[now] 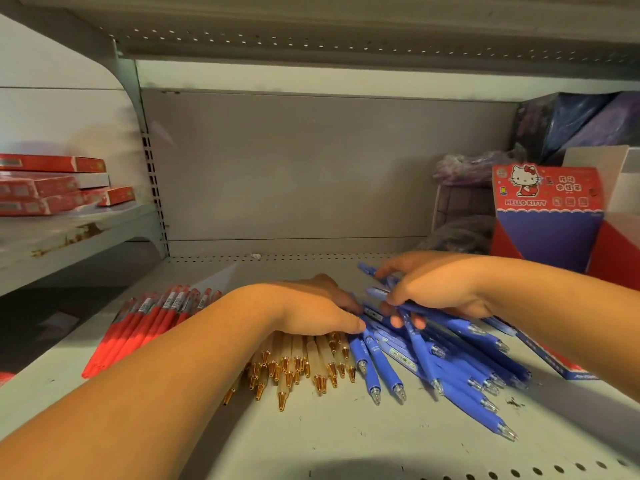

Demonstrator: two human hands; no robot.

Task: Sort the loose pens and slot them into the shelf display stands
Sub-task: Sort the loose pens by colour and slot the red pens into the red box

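Pens [304, 358] lie loose on the shelf [311, 441], grouped red, gold-tipped, blue | your left hand [311, 306] rests flat on gold-tipped ones | your right hand [440, 285] grips blue pens [460, 372] | display stand [547, 216] looks unfilled: slotting remains.

I see a pale metal shelf [311, 441] bearing red pens [138, 327] at left, cream gold-tipped pens [298, 358] in the middle, blue pens [460, 368] at right, and a Hello Kitty display stand [549, 223] standing behind them.
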